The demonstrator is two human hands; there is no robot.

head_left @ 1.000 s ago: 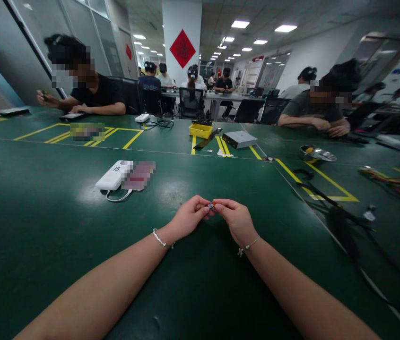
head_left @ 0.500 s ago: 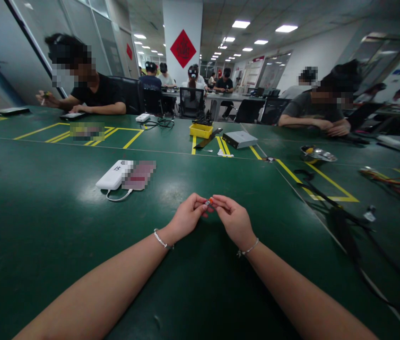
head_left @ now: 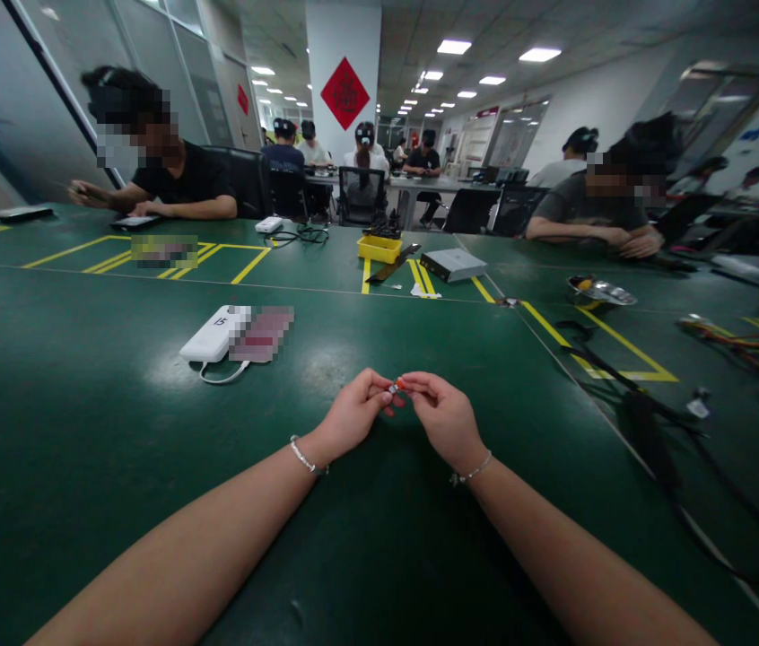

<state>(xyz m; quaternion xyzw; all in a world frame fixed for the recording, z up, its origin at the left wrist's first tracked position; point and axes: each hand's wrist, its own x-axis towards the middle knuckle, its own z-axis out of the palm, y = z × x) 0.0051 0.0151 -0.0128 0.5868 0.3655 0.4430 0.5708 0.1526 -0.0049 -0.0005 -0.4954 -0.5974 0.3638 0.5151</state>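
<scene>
Fingertips of left hand (head_left: 353,417) and right hand (head_left: 445,420) pinch small orange part (head_left: 399,386) between them.

Left hand (head_left: 353,417): bare. Left bracelet (head_left: 303,456): thin silver chain at the wrist, behind the fingers. Right hand (head_left: 443,417): bare. Right bracelet (head_left: 470,470): similar thin silver chain, behind the fingers. Forearms: uncovered down to the picture's edge.
</scene>
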